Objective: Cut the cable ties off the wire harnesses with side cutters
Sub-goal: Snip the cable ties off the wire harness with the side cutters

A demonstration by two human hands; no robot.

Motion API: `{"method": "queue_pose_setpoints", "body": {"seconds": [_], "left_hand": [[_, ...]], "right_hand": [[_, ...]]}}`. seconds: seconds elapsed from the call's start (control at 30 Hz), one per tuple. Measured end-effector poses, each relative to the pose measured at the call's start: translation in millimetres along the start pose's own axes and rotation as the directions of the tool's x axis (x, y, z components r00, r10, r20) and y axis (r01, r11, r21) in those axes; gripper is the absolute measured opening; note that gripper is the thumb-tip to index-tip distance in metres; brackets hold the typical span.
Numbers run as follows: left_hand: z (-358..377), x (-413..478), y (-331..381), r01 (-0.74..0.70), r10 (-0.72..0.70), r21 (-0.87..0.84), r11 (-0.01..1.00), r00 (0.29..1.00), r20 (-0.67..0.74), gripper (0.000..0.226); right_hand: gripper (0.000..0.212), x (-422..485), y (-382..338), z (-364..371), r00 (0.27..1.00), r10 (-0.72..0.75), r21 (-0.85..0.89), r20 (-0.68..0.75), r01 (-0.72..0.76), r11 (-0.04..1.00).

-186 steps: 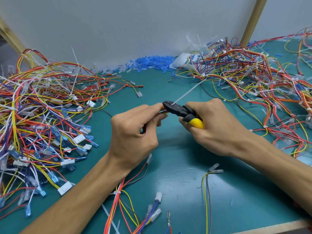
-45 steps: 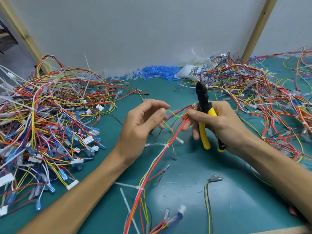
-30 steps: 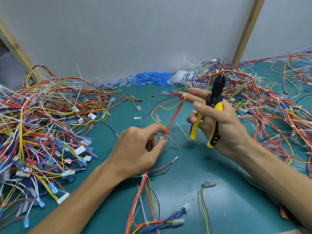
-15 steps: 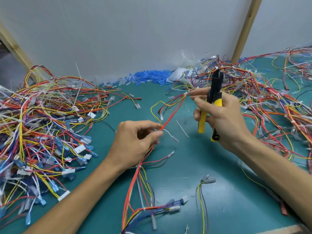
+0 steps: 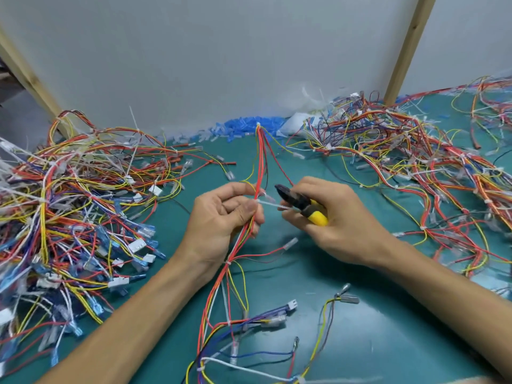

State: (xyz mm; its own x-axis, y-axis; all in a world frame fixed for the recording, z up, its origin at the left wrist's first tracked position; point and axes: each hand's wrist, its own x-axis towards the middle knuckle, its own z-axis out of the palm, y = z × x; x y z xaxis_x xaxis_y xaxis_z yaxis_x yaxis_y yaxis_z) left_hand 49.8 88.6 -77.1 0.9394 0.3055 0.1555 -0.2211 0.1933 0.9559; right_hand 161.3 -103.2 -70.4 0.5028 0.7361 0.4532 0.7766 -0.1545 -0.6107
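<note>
Sitting at nine o'clock on the desk (image 5: 374, 314), a heap of harnesses (image 5: 69, 217) is waiting. At centre the left hand (image 5: 219, 217) is pinching one wire harness (image 5: 260, 164), keeping its cable tie (image 5: 273, 204) exposed, tail pointing toward three o'clock. There the side cutters (image 5: 293, 199) are aiming at it, the right hand (image 5: 340, 225) gripping their handles, probably for the snip.

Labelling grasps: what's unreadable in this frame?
Head view.
Black-and-yellow side cutters: handles buried in the right hand; whether blades touch the white cable tie, too small.
Tie's loop: behind the left hand gripping the red-and-yellow wire harness.
Tangled wire piles left, right: cut by edges.
</note>
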Motion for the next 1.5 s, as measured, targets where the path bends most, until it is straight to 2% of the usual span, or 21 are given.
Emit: {"method": "queue_pose_setpoints", "body": {"seconds": [0.1, 0.23, 0.43, 0.53, 0.67, 0.8, 0.9, 1.03, 1.17, 1.27, 1.4, 1.5], "left_hand": [[2.4, -2.3, 0.6, 0.028, -0.028, -0.033, 0.999, 0.999, 0.023, 0.011], [1.2, -3.4, 3.7, 0.092, -0.091, -0.074, 0.993, 0.996, 0.017, 0.006], [8.2, -1.6, -2.2, -0.052, 0.067, 0.237, 0.970, 0.996, -0.056, 0.026], [3.5, -1.1, -0.5, -0.045, 0.071, 0.224, 0.974, 0.991, -0.109, 0.022], [-1.4, -3.6, 2.5, -0.017, 0.016, 0.141, 0.990, 1.000, 0.006, 0.015], [3.7, -2.0, -1.0, -0.091, 0.101, 0.324, 0.942, 0.995, -0.015, 0.030], [5.5, -2.0, -1.0, -0.113, 0.148, 0.374, 0.920, 0.987, -0.065, 0.031], [6.0, -2.3, -2.4, -0.104, 0.142, 0.275, 0.956, 0.982, -0.122, 0.030], [8.4, -1.8, -1.5, 0.041, -0.039, 0.003, 0.999, 0.975, -0.218, 0.030], [7.5, -1.7, 2.0, 0.113, -0.133, -0.114, 0.987, 0.975, -0.177, 0.025], [5.8, -4.2, 9.1, 0.170, -0.173, -0.096, 0.981, 0.985, -0.027, 0.015], [7.3, -5.9, 11.3, 0.170, -0.171, -0.047, 0.984, 0.985, -0.019, 0.015]], "right_hand": [[0.018, -1.9, 0.8, -2.1, 0.997, 0.068, 0.116, 0.030, -0.071, 0.991], [0.017, -2.8, -3.8, -4.1, 0.992, 0.129, 0.327, 0.000, -0.121, 0.937], [0.024, -4.1, -5.0, -1.8, 0.992, 0.078, 0.281, 0.100, -0.103, 0.954], [0.023, -3.4, -6.5, -3.8, 0.992, 0.090, 0.297, 0.083, -0.111, 0.948], [0.020, -4.3, -6.1, -4.4, 0.992, 0.094, 0.291, 0.082, -0.114, 0.950], [0.020, -4.3, -6.4, -3.9, 0.992, 0.062, 0.254, 0.109, -0.088, 0.963], [0.020, -4.9, -6.7, -3.9, 0.991, 0.026, 0.244, 0.133, -0.058, 0.968], [0.019, -4.4, -6.2, -4.0, 0.989, 0.014, 0.246, 0.145, -0.050, 0.968], [0.017, -4.0, -6.0, -4.9, 0.990, 0.008, 0.256, 0.139, -0.044, 0.966], [0.015, -3.4, -5.5, -4.2, 0.991, 0.056, 0.296, 0.120, -0.090, 0.951], [0.014, 0.9, -4.8, -7.7, 0.984, 0.176, 0.479, -0.003, -0.153, 0.865], [0.014, 4.1, -1.6, -11.7, 0.966, 0.247, 0.554, -0.073, -0.166, 0.816]]}}
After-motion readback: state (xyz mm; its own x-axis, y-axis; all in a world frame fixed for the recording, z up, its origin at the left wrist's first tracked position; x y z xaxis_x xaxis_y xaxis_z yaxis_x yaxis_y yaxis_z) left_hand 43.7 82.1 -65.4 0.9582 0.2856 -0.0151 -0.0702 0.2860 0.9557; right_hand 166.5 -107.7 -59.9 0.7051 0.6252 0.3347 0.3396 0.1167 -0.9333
